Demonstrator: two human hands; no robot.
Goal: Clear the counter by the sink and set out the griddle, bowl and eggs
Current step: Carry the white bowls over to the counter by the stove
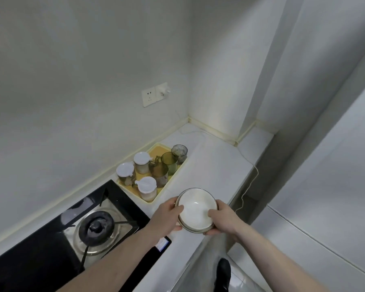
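A yellow tray [156,149] is sitting on the white counter [215,165], by the wall. Three jars with white lids [142,158] are standing in the tray, and three see-through mugs [169,161] are standing in it too, on the side away from the wall. A black stove [51,239] is lying just beside the tray, with a round burner [96,226] in it. Two wall plugs [154,94] are sitting on the wall above the tray. A thin white cord [249,180] is running across the counter behind the tray and hanging over the edge. A black shoe [223,272] is standing on the floor, well apart from the tray.
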